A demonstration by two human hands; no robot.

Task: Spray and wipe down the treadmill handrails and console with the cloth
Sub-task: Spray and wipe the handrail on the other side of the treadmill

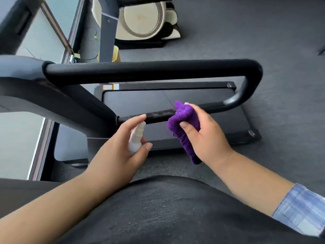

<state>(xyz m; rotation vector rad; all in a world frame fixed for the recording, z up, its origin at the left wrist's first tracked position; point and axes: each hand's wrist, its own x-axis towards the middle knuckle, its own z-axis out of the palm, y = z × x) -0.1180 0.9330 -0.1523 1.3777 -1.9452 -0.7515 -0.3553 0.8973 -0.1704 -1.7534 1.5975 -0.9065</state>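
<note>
My left hand [121, 147] grips a small white spray bottle [135, 138], forefinger on its top, nozzle aimed at the near black handrail [158, 117]. That rail shows wet patches between my hands. My right hand [202, 134] holds a bunched purple cloth [182, 124] pressed against the same rail, a tail of cloth hanging below. The far handrail [149, 69] runs across the middle and curves down at the right to join the near one. The console's grey edge [21, 71] is at the far left, mostly out of view.
The black treadmill deck [140, 101] lies below the rails on grey carpet [281, 50]. A beige and black exercise machine [146, 20] stands behind, beside a dark upright post [108, 32] and a yellow object [116, 53]. Windows line the left side.
</note>
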